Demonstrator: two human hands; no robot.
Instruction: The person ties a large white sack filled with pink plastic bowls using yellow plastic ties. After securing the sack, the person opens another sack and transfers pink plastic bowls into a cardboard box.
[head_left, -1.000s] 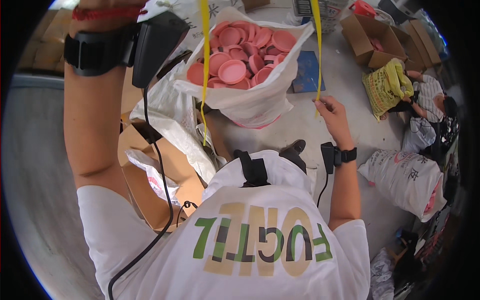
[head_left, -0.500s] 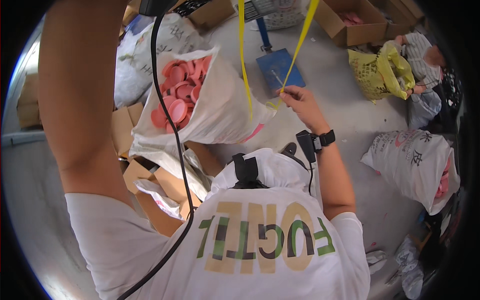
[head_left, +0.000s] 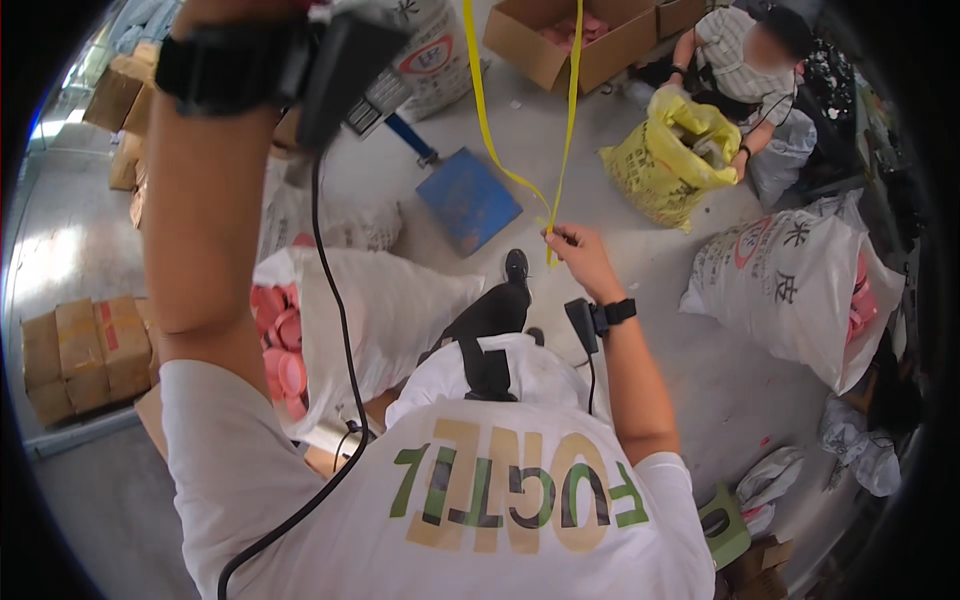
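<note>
In front of me my right hand is closed in a pinch on a yellow plastic strap. Two lengths of the strap rise from its fingers past the upper edge, and a short tail hangs below. My left arm reaches up at the left, and a sliver of my left hand shows at the upper edge; its fingers are out of sight. A white woven sack lies tilted at my left, its mouth showing several round pink dish-like pieces.
A blue platform scale stands ahead. Beyond are a carton with pink pieces and another white sack. A co-worker holds a yellow sack. A white sack lies right; cartons stand left.
My view has turned, shifting the sack of pink pieces left and the co-worker further into view. My right hand still pinches the strap; my left wrist now shows near the upper edge.
</note>
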